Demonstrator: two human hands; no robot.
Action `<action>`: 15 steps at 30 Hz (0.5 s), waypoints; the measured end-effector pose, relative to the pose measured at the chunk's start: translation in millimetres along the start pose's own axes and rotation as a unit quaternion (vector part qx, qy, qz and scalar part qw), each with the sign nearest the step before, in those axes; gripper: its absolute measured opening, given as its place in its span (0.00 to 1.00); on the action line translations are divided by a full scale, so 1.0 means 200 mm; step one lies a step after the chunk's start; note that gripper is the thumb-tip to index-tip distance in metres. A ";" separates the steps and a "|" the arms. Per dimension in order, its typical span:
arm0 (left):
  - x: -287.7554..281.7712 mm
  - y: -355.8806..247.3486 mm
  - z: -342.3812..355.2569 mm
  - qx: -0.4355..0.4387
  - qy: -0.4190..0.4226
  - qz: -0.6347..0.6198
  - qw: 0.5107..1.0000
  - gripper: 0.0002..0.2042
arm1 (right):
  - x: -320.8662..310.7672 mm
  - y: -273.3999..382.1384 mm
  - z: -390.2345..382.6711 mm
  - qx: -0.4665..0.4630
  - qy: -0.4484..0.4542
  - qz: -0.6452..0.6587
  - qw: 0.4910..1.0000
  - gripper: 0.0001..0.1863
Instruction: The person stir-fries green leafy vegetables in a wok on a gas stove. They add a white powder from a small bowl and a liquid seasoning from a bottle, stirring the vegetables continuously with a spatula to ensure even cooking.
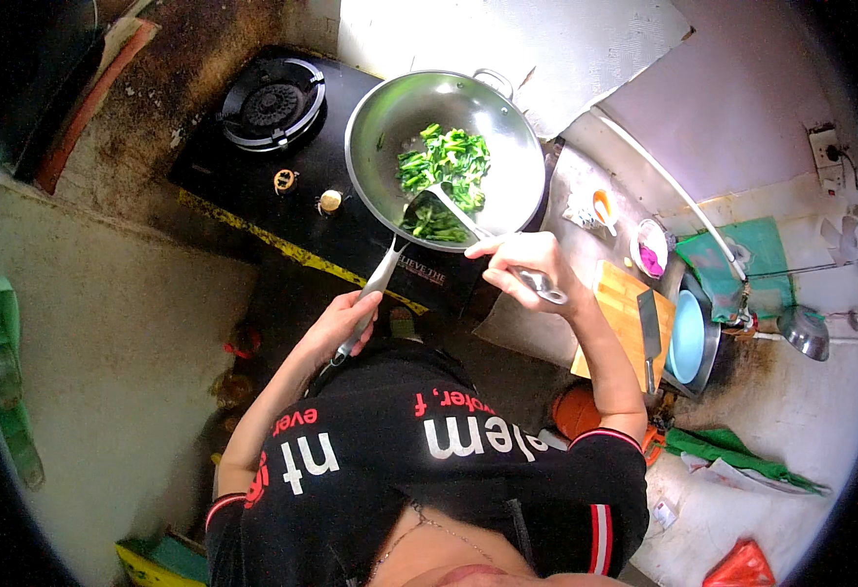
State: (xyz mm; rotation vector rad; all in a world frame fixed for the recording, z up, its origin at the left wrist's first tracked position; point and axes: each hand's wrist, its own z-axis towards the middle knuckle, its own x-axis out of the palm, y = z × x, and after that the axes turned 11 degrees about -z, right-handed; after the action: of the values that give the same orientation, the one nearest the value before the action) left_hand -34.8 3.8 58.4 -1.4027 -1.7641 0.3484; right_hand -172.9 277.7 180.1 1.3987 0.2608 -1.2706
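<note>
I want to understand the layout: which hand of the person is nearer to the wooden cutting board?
Right. The right hand is just to the left of the wooden cutting board; the left hand is much farther left, around the wok handle.

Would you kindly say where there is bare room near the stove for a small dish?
Bare wood shows on the cutting board, between the cleaver and the right forearm. The left burner, beside the wok, holds no pot. It is crowded right of the board, where a blue basin sits, and before the wok, where left hand and right hand are.
</note>
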 end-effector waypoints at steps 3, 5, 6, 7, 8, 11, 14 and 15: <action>0.00 -0.02 -0.01 0.005 0.012 0.015 1.000 0.20 | 0.08 -0.05 0.08 0.023 -0.046 -0.103 0.993 0.06; -0.01 -0.01 -0.01 0.002 0.022 0.002 1.000 0.19 | 0.15 -0.15 0.16 0.071 -0.118 -0.137 0.981 0.05; 0.00 -0.01 0.01 0.004 0.029 -0.005 1.000 0.19 | 0.17 -0.20 0.19 0.077 -0.156 -0.132 0.976 0.05; 0.01 -0.01 0.01 0.001 0.043 -0.021 0.999 0.19 | 0.20 -0.24 0.23 0.082 -0.194 -0.128 0.969 0.05; 0.02 0.01 0.01 -0.006 0.057 -0.038 0.998 0.19 | 0.24 -0.30 0.27 0.091 -0.226 -0.098 0.965 0.04; 0.07 0.02 -0.01 -0.012 0.069 -0.058 0.996 0.18 | 0.33 -0.32 0.30 0.128 -0.261 0.010 0.957 0.04; 0.08 0.02 -0.01 -0.007 0.056 -0.043 0.997 0.18 | 0.33 -0.25 0.19 0.063 -0.167 0.037 0.983 0.02; 0.08 0.02 -0.01 -0.005 0.045 -0.036 0.998 0.18 | 0.28 -0.20 0.15 0.071 -0.130 0.021 0.989 0.03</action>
State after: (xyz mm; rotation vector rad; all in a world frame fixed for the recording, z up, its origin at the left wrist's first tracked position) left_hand -31.0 19.9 63.8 -1.3365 -1.7399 0.2348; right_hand -196.9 237.9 121.8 1.3324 -0.0387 -1.4419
